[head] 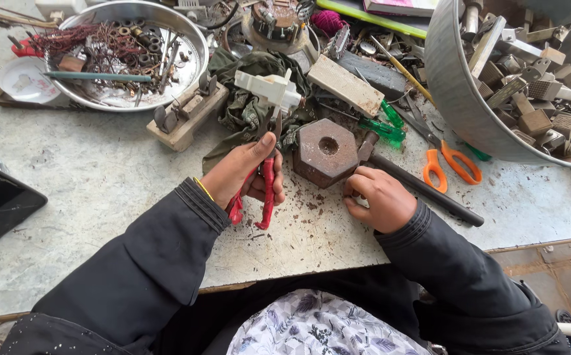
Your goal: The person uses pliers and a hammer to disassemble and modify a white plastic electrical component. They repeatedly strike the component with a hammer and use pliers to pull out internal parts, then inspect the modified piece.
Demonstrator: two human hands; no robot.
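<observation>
left hand point(242, 172) gripped red-handled pliers point(267, 190) just left of hex block point(325, 152) | pliers' tip clamped white plastic part point(267, 90), still whole | right hand point(374, 195) curled beside block, holding cannot tell what

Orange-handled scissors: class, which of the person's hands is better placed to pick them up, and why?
Probably the right hand. It rests beside the rusty hexagonal block, nearer the orange-handled scissors, and seems to grip no tool. The left hand is farther off, holding red-handled pliers.
</observation>
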